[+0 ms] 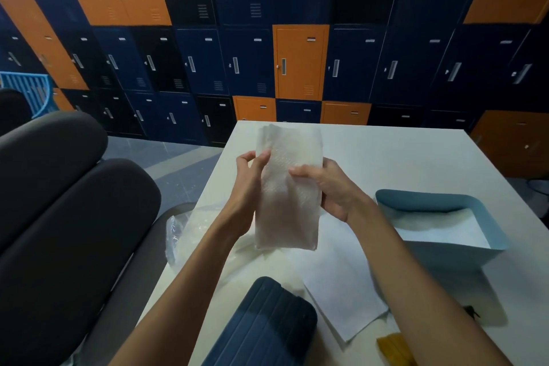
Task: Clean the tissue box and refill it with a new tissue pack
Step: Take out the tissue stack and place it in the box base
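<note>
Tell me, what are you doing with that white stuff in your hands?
A person holds a stack of white tissues up over the table, with the left hand on one side and the right hand on the other. The light blue tissue box sits open on the table to the right, with something white already inside. A dark blue lid lies near the front edge beside a loose white sheet. Crumpled clear plastic wrap hangs off the table's left side. The stack is not in the box yet.
</note>
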Motion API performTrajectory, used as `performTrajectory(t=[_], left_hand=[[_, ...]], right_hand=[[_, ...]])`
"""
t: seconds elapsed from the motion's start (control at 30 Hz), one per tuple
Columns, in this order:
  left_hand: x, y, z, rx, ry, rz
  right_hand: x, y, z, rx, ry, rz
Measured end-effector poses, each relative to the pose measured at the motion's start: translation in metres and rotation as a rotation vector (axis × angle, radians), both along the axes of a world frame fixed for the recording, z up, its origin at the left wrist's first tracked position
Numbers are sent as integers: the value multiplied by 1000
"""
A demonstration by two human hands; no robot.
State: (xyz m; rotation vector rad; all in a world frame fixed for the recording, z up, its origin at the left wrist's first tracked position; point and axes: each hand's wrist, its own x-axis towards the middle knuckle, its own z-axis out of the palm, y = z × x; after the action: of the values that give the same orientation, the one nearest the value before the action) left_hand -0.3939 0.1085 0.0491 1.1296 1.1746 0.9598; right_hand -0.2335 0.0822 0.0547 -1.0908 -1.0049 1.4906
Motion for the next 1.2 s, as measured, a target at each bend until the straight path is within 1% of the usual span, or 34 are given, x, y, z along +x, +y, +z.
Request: performTrajectory(t=[0.03, 0.13, 0.17, 0.23, 0.3, 0.37, 0.4, 0.47, 0.53, 0.6, 0.7, 0.73, 0.8, 0.87, 0.93, 1.03, 1.1, 1.2], left_hand=[[-3, 1, -1, -20, -48, -19], [-13, 5, 2, -264, -358, -123], [-16, 5, 3, -316, -381, -167], [-18, 2, 2, -318, -280, -269], [-15, -4, 3, -306, -261, -335], [-10, -6, 1, -275, -267, -336], [-7, -6, -1, -239, -240, -335], [2, -7, -2, -183, -188, -311], [7, -5, -3, -184, -149, -254], [9, -3, -3, -185, -115, -183], [10, 1, -3, -161, -84, -117], [11, 0, -4, -159, -63, -117], [10, -4, -4, -192, -49, -147], [8, -9, -6, -220, -44, -216], [5, -10, -9, -240, -30, -241], [-2, -6, -8, -253, -32, -193], [-8, -2, -4, -236, -74, -163], [-17, 4, -1, -258, -146, -185]], right_hand=[[4, 0, -1, -3, 50, -31], [13, -4, -3, -3, 180, 17], [15, -6, -4, -7, 198, 35], [16, -7, -10, -20, 233, 46], [15, -9, -19, -58, 305, 18], [11, -11, -34, -157, 430, -12], [8, -12, -44, -215, 512, -24], [2, -17, -65, -313, 654, -55], [-3, -23, -84, -365, 710, -35], [-4, -30, -95, -393, 758, 40], [-3, -37, -103, -420, 917, 174], [-3, -37, -105, -438, 925, 157], [0, -34, -111, -462, 820, 24], [2, -29, -108, -439, 757, -52], [3, -26, -100, -407, 727, -79], [10, -24, -93, -371, 638, -102], [17, -24, -92, -353, 584, -122], [24, -26, -89, -349, 605, -114]])
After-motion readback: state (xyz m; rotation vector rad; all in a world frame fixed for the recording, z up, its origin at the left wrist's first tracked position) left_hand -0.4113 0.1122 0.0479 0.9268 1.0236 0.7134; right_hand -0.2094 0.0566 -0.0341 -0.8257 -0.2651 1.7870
